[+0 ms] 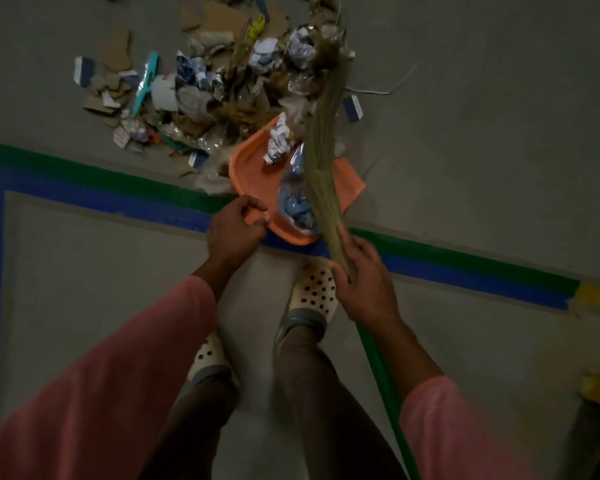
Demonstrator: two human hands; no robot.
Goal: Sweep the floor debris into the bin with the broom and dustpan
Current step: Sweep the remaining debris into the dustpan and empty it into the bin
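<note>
You were mid-sweep. Your left hand gripped the dustpan handle; your right hand held the broom, fingers curled round it. The debris sat just beyond the dustpan. Next you likely had to pull more in.

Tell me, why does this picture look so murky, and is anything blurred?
Head view: dim, underexposed light with no glare; the broom smears at its tip over the debris pile; the dustpan, left hand and right hand are fairly sharp.
</note>
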